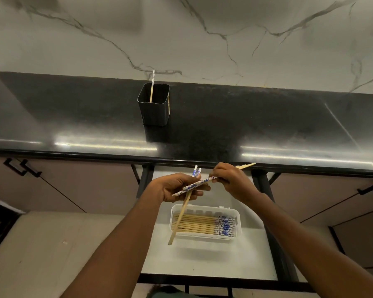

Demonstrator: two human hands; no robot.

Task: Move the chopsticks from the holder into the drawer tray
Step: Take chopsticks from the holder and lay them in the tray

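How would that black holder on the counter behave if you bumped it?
The black holder is tall and narrow, so it would probably tip rather than slide. With only one chopstick left inside, it is likely light. The glossy countertop might let it skid.

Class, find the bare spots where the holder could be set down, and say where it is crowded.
Bare: the counter either side of the holder, and the drawer floor in front of the tray. Crowded: the tray, full of chopsticks.
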